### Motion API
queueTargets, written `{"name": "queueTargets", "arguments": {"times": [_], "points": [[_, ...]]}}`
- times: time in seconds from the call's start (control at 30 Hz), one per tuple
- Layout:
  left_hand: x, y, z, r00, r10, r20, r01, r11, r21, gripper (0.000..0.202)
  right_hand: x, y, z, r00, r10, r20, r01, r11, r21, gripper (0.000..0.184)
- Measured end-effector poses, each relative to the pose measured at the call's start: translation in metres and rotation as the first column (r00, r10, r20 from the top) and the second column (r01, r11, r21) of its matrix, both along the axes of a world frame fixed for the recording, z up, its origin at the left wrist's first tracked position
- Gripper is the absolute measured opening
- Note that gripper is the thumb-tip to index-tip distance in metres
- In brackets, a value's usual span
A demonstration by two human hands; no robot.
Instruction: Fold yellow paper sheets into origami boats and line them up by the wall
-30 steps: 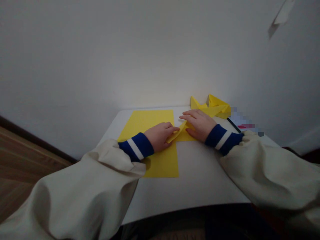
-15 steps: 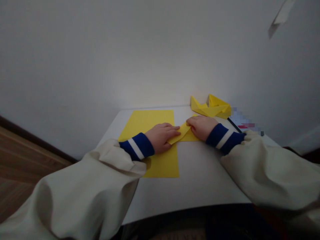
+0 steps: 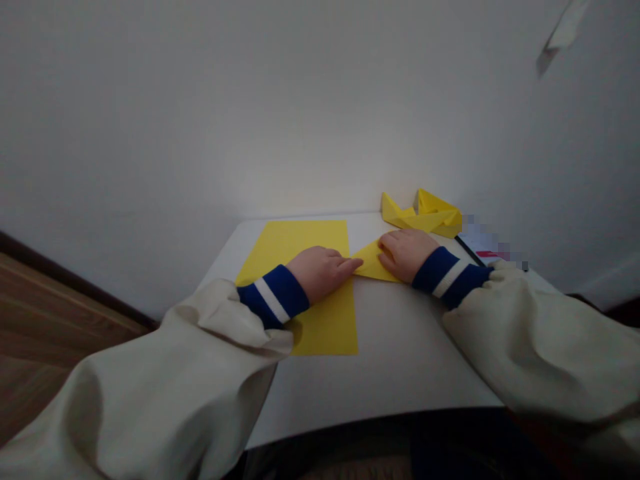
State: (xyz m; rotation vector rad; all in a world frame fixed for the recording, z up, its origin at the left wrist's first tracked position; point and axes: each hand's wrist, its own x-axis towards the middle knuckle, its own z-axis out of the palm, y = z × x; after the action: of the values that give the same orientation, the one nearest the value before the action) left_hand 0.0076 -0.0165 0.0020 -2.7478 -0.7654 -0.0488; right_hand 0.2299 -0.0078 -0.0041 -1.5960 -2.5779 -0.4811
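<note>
A small folded piece of yellow paper (image 3: 373,263) lies between my two hands, tapering to a point at its left. My left hand (image 3: 320,272) rests over a flat yellow sheet (image 3: 327,327) and has the folded paper's left tip at its fingertips, fingers pressed together. On the right, my right hand (image 3: 406,253) grips the folded paper with bent fingers and covers its right part. Just behind that hand stands a folded yellow paper boat (image 3: 425,221), apart from the piece I hold.
The white table (image 3: 385,360) meets a pale wall at the back. A partly blurred printed item with a dark edge (image 3: 467,249) lies at the table's right side. Wooden boards (image 3: 45,333) show at the far left. A strip of white paper (image 3: 569,25) hangs on the wall.
The raised flap of the folded paper now lies flat, leaving a pointed shape. My left fingers have come together at its tip; my right hand has shifted slightly right.
</note>
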Motion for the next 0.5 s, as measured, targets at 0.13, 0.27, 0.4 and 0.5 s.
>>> {"name": "queueTargets", "arguments": {"times": [0.13, 0.27, 0.4, 0.5], "points": [[-0.0001, -0.0022, 0.0025, 0.996, 0.082, 0.019, -0.083, 0.991, 0.106, 0.033, -0.0022, -0.0027, 0.0050, 0.995, 0.085, -0.059, -0.087, 0.995, -0.040, 0.055], [-0.0030, 0.0000, 0.0044, 0.989, 0.132, 0.071, -0.138, 0.987, 0.084, 0.028, -0.0021, -0.0046, 0.0071, 0.973, 0.206, -0.106, -0.215, 0.974, -0.073, 0.057], [-0.0058, 0.0004, 0.0068, 0.983, 0.159, 0.088, -0.166, 0.983, 0.076, 0.020, 0.0013, -0.0023, 0.0064, 0.942, 0.280, -0.187, -0.295, 0.954, -0.054, 0.057], [-0.0065, -0.0003, 0.0074, 0.949, 0.257, 0.183, -0.281, 0.953, 0.118, 0.021, 0.0040, 0.0013, 0.0053, 0.913, 0.286, -0.289, -0.308, 0.951, -0.032, 0.056]]}}
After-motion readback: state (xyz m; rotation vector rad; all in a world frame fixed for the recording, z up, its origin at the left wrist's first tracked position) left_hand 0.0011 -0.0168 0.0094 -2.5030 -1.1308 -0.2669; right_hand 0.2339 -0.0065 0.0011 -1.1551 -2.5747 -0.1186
